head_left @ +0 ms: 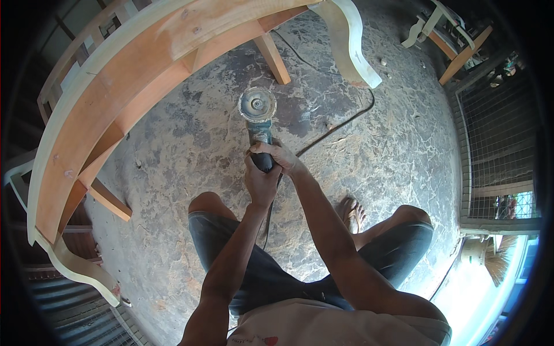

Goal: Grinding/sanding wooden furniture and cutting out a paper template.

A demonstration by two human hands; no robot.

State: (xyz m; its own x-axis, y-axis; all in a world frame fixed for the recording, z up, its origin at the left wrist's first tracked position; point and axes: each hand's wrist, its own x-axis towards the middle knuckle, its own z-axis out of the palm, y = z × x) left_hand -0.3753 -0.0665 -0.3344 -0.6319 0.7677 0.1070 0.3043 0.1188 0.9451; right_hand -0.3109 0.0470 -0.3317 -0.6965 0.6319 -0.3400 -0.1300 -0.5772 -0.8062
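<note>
Both hands, left hand (pixel 261 183) and right hand (pixel 279 155), have fingers wrapped tight round the grinder (pixel 258 118), steadying its disc clear of the chair frame (pixel 144 69).

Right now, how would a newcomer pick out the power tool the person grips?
Start at the curved pale wooden furniture frame arching over the cracked concrete floor. Just below it, both hands, left hand and right hand, clasp a teal-bodied angle grinder, the only thing with a round grey disc.
</note>
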